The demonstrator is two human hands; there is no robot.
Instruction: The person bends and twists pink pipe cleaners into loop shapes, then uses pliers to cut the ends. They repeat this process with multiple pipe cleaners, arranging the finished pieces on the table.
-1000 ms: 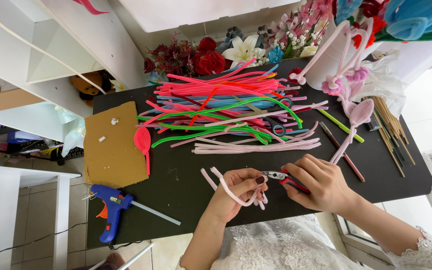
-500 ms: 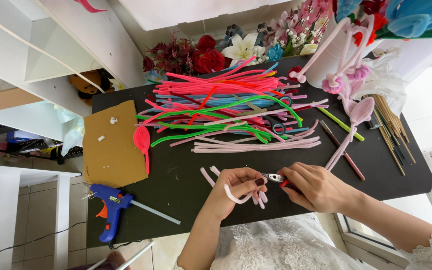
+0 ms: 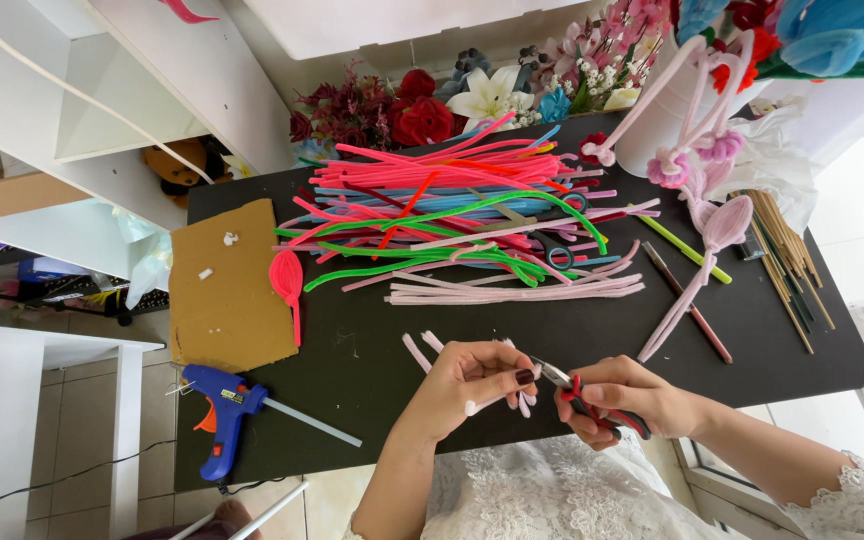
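Note:
My left hand pinches a short pale pink pipe cleaner piece above the near edge of the black table. My right hand grips small pliers with red and black handles, jaws pointing left at the piece. Two short pink offcuts lie on the table just left of my left hand. A big pile of pink, red, blue and green pipe cleaners lies further back. A bundle of pale pink ones lies in front of it.
A cardboard sheet and a red looped petal lie at the left. A blue glue gun sits at the near left corner. Wooden sticks, a pink pipe-cleaner flower, a white vase and artificial flowers stand at right and back.
Both hands have drifted slightly toward me and closer together. The pliers now meet the pink piece held by my left hand.

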